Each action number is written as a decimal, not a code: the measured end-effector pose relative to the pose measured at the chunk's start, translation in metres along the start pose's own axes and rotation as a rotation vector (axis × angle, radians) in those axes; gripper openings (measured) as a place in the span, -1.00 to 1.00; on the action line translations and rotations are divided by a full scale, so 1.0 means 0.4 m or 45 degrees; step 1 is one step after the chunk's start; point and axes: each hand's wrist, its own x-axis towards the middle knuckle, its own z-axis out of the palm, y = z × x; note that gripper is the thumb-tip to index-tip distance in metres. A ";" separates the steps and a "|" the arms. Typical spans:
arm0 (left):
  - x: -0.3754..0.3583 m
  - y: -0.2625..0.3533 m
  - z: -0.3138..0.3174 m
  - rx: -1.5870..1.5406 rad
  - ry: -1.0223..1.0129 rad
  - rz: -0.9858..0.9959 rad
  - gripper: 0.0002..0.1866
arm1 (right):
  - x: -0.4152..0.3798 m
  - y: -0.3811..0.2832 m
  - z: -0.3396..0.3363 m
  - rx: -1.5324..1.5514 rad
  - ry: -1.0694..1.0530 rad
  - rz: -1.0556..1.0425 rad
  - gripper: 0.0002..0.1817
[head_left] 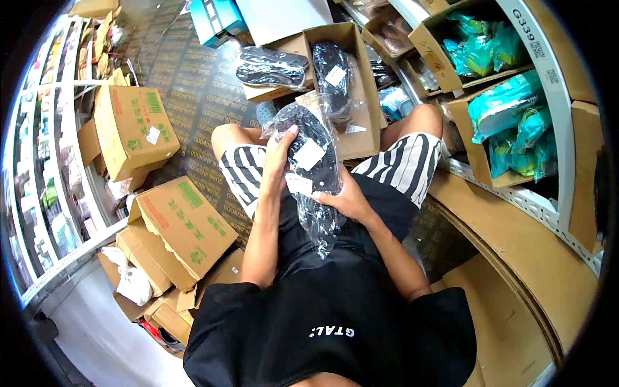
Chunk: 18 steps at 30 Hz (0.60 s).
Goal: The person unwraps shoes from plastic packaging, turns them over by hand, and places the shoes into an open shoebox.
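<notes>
Both of my hands hold a pair of black slippers (314, 151) wrapped in clear plastic, above my lap. My left hand (277, 155) grips the upper left side, its thumb on the plastic near a white label. At the lower right edge is my right hand (348, 200), its thumb pressed beside a second white label. Just beyond stands an open cardboard box (366, 122) with another bagged black pair (332, 74) inside. One more bagged dark pair (272, 67) lies on cardboard to the left of that box.
Closed cartons (138, 129) and torn cartons (187, 226) stand at the left by a shelf (77, 258). On the right, a metal rack (564, 129) holds boxes of teal-bagged items (506, 106). A blue box (216, 22) sits at the top.
</notes>
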 end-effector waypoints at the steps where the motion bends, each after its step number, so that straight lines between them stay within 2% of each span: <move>1: 0.008 0.003 0.011 -0.005 -0.015 -0.008 -0.75 | 0.008 0.002 -0.006 -0.014 0.010 0.013 -0.11; 4: 0.064 0.001 0.028 0.080 0.001 0.040 -0.73 | 0.035 -0.011 -0.030 -0.030 0.009 0.036 -0.13; 7: 0.140 0.021 0.069 0.200 0.045 0.191 -0.66 | 0.070 -0.042 -0.054 0.142 0.061 0.032 -0.20; 9: 0.179 0.041 0.105 0.201 0.032 0.266 -0.67 | 0.092 -0.048 -0.087 0.153 0.084 0.047 -0.16; 12: 0.226 0.058 0.157 0.028 -0.035 0.245 -0.71 | 0.106 -0.074 -0.140 0.001 0.091 -0.011 -0.10; 14: 0.278 0.042 0.186 0.096 -0.052 0.274 -0.70 | 0.123 -0.086 -0.158 0.084 0.171 0.000 -0.13; 18: 0.349 0.040 0.225 0.121 -0.112 0.127 -0.64 | 0.176 -0.082 -0.213 0.322 0.235 0.083 -0.27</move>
